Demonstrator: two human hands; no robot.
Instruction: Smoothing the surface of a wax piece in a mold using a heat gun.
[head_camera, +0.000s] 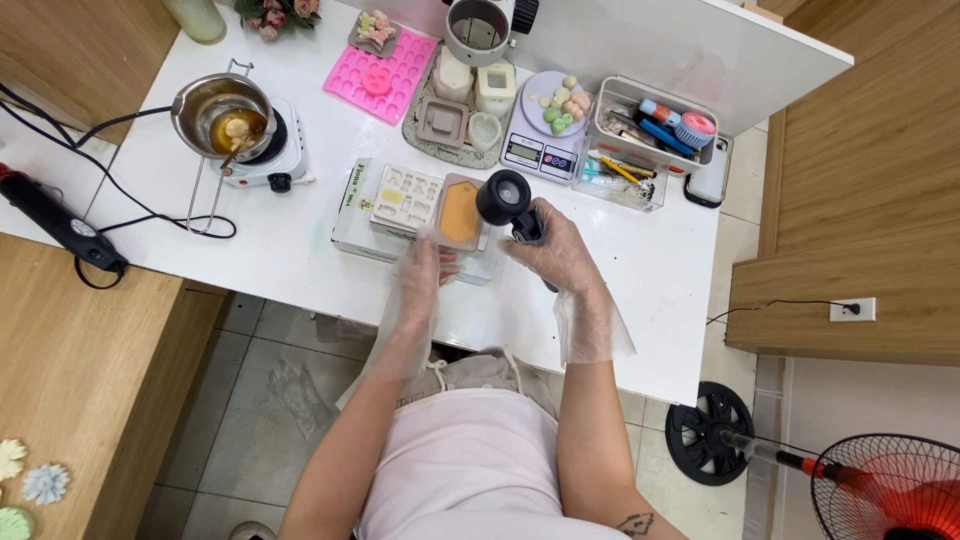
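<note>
I look down on the long white table (300, 250), which carries everything, with my two hands over its near middle. At its far left stands a small white electric hotplate (262, 160) bearing a steel pouring pot with a wire handle (222, 115), amber liquid inside. Further back lies a bright pink silicone mould sheet (385, 75), and beside it an oval speckled tray (425, 140) holding small cream moulds. To the right of that sits a white digital kitchen scale (545, 130) with pale pieces on its plate, then a clear plastic organiser box (655, 125) packed with tools. In front of me a flat white cardboard box (355, 215) supports a cream silicone mould with many little cavities (405, 195) and, just beside it on the right, a hexagonal mould filled with orange wax (460, 212). My right hand (555, 250), in a thin clear plastic glove, has its fingers wrapped tight round the grip of a black heat gun (505, 198), whose round nozzle points up towards me and hangs just right of the orange mould's far corner. My left hand (420, 275), also gloved, lies with fingers loosely together and flat, fingertips touching the near edge of the orange mould and the box beneath.
</note>
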